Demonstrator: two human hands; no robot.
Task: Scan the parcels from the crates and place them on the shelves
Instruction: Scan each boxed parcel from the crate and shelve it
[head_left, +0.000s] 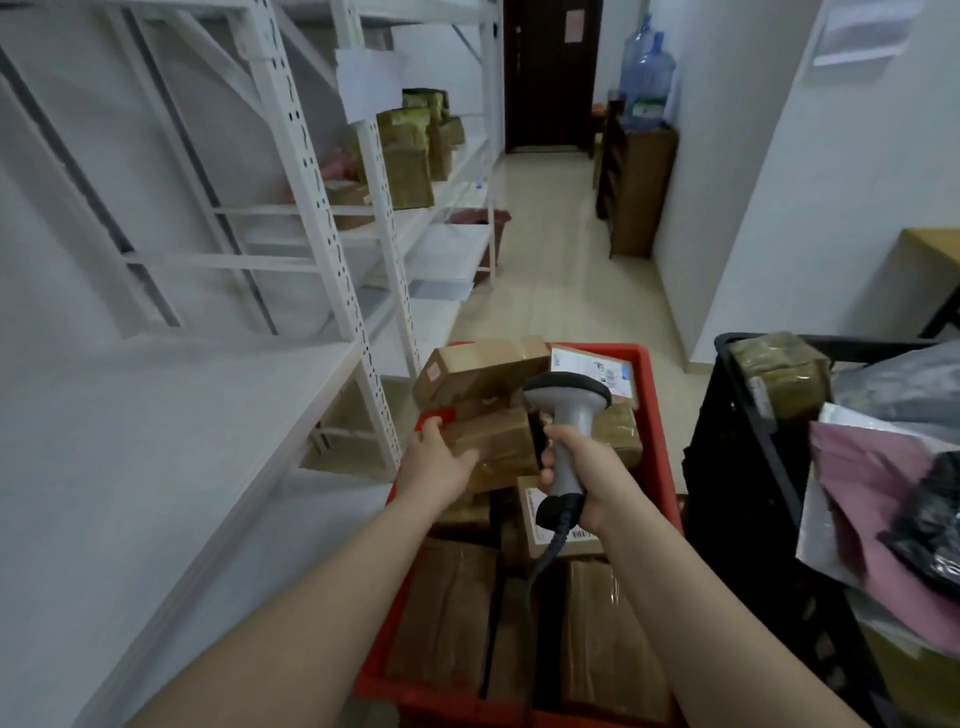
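Observation:
A red crate in front of me is packed with several brown taped parcels. My left hand grips the left side of a brown parcel lying on top of the pile. My right hand holds a grey barcode scanner by its handle, with the scanner's dark head just above that parcel's right end. A long brown parcel and a labelled parcel lie at the crate's far end. White metal shelves run along the left; several brown parcels stand on a farther shelf.
A black crate at my right holds a brown parcel and pink and grey bags. A tiled aisle leads to a dark door. Water bottles stand on a brown cabinet at the right wall. A red bin sits beyond the shelves.

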